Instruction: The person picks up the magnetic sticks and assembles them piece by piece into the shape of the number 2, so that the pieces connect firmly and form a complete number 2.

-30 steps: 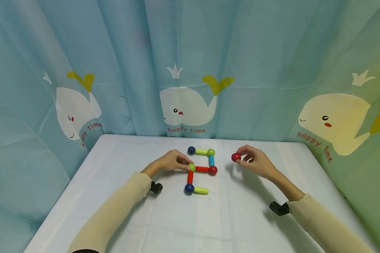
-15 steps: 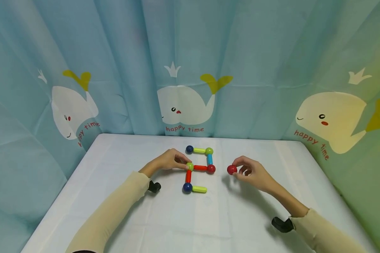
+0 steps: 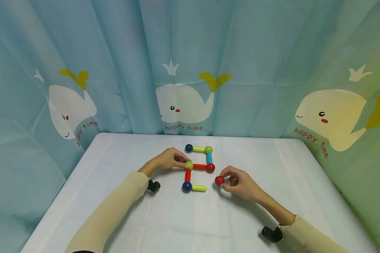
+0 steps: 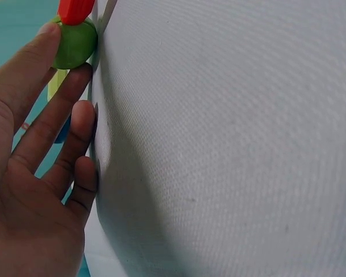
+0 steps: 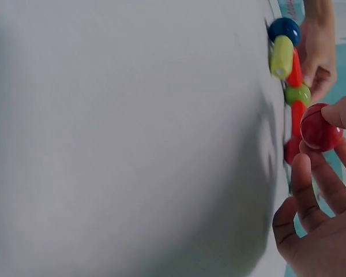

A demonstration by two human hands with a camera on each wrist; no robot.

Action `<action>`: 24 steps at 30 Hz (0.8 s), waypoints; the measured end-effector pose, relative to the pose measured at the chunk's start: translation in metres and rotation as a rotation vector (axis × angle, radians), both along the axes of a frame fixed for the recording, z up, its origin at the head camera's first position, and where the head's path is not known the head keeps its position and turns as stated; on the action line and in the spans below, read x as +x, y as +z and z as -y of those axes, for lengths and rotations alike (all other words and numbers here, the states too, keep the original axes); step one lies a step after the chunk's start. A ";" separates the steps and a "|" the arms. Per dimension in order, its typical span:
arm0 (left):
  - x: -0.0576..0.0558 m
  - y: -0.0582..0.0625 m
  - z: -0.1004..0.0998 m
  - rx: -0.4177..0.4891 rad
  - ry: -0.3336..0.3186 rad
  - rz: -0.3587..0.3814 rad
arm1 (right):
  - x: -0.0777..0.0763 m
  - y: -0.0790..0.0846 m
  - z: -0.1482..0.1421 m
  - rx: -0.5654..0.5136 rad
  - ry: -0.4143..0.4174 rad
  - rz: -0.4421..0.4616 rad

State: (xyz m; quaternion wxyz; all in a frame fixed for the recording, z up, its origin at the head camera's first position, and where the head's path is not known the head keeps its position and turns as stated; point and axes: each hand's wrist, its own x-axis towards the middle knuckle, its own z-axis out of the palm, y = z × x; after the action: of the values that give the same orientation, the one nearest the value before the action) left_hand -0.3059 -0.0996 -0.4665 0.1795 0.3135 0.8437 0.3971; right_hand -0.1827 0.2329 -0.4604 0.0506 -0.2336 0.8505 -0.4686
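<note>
My left hand (image 3: 170, 159) pinches a green ball (image 4: 76, 46) between thumb and fingers at the left corner of a ball-and-rod figure on the table. From that ball one red rod (image 3: 200, 167) runs right to a red ball (image 3: 210, 167), and another red rod (image 3: 188, 175) runs down to a blue ball (image 3: 187, 186). A lime rod (image 3: 198, 188) points right from the blue ball, its outer end free. My right hand (image 3: 240, 183) holds a loose red ball (image 5: 321, 127) by thumb and fingertips, just right of that free end and apart from it.
The figure's upper part has a blue rod (image 3: 209, 157), a green ball (image 3: 208, 150), a lime rod (image 3: 198, 149) and a dark blue ball (image 3: 189, 148). A white cloth covers the table (image 3: 164, 221). A whale-print curtain (image 3: 256, 63) hangs behind it.
My right hand has moved left and toward the near side with the red ball, closer to the lower lime rod. My left hand keeps its hold on the green ball.
</note>
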 end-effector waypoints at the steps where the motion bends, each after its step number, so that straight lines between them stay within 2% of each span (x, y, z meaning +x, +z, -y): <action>1: 0.000 0.000 0.000 0.000 0.001 0.001 | 0.001 -0.002 0.002 0.006 0.001 0.006; 12: 0.001 0.001 -0.001 -0.012 -0.001 -0.008 | 0.008 -0.011 0.014 0.044 0.020 -0.007; 24: 0.002 0.002 -0.002 -0.031 0.010 -0.014 | 0.011 -0.011 0.017 0.077 0.038 -0.018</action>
State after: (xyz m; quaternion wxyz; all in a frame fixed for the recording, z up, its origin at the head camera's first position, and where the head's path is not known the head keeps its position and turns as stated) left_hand -0.3035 -0.0978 -0.4642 0.1763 0.3095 0.8525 0.3827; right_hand -0.1719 0.2160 -0.4717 0.0607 -0.2520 0.8636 -0.4324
